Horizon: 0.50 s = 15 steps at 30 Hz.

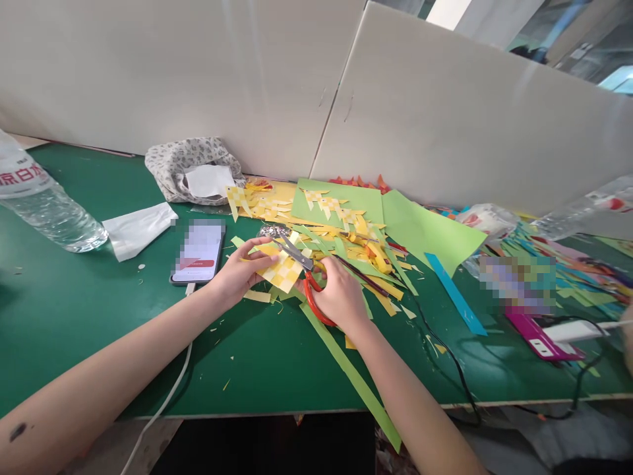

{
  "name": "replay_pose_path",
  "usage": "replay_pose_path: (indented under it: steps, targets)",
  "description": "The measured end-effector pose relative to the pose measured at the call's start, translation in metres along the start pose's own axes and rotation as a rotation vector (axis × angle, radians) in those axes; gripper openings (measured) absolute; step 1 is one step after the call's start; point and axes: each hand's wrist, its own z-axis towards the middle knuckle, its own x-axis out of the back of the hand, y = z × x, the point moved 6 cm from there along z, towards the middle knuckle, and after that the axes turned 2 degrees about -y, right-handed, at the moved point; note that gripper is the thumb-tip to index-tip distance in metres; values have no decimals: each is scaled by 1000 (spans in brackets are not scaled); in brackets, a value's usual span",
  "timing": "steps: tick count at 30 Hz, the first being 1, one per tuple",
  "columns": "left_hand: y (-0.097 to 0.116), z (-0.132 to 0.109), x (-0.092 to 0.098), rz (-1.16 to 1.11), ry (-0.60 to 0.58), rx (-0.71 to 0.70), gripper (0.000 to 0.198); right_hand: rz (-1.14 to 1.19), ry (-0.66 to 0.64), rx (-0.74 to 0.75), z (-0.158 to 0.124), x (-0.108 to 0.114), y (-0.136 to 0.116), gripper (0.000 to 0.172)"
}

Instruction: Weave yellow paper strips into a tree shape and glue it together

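My left hand (240, 272) pinches a yellow and white checkered piece of woven paper (284, 273) at its left side. Scissors (315, 295) with red handles are in my right hand (342, 295), their metal blades lying over the top of the woven paper. Whether the blades are biting into the paper I cannot tell. Behind both hands lies a heap of yellow and green paper strips (326, 231), with several woven fish-like shapes (330, 203) on a green sheet. A yellow-handled tool (378, 256) rests among the strips, just beyond my right hand.
A lit phone (198, 251) with a white cable lies left of my hands. Farther left are a water bottle (59, 204) and a white tissue (138, 231). A patterned cloth bag (192, 165) sits against the partition (173, 72). To the right are a blue strip (455, 293) and a magenta box (539, 336).
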Motion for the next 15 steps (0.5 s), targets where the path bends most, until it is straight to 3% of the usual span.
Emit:
replay_pose_path:
  steps: [3,6,8,11,15]
  targets:
    - [-4,-1,-2,-35,-7,60,45,-14,-1,-1,0,-1,0,36]
    - [-7,-2,2,-28,69,89,47,2,-3,-12,0,-1,0,34]
    - [-6,-1,4,-31,97,85,39,37,1,-30,0,0,1,32]
    - [-4,0,3,-28,49,64,27,135,25,-46,0,4,3,30]
    - [-1,2,6,-16,74,29,27,269,90,-49,-1,8,8,26]
